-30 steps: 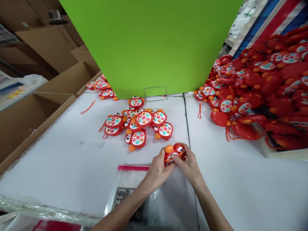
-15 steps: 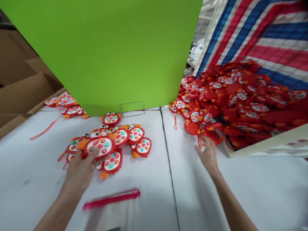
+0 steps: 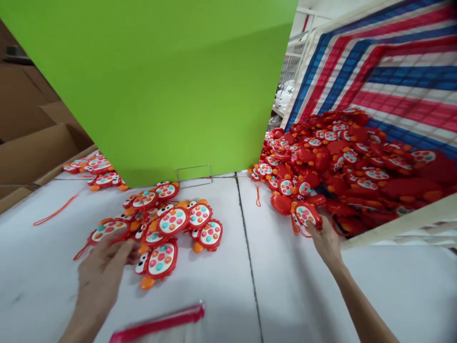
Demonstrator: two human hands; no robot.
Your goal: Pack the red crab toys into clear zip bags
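Observation:
My right hand (image 3: 325, 240) reaches to the foot of a big heap of red crab toys (image 3: 357, 166) on the right and grips one crab toy (image 3: 305, 214) at its edge. My left hand (image 3: 102, 271) hovers with loosely spread fingers beside a small pile of red crab toys (image 3: 167, 221) with coloured buttons; it holds nothing. A clear bag with a pink zip strip (image 3: 160, 324) lies at the near edge of the white table (image 3: 228, 290).
A green board (image 3: 160, 85) stands upright at the back on a wire stand (image 3: 193, 171). More crab toys (image 3: 94, 166) lie behind its left edge. Cardboard boxes (image 3: 35, 147) stand on the left. A red, white and blue striped sheet (image 3: 385, 76) backs the heap.
My left hand has let go of the toy onto the small pile and drawn back. My right hand has reached further and taken hold of a toy at the heap's edge.

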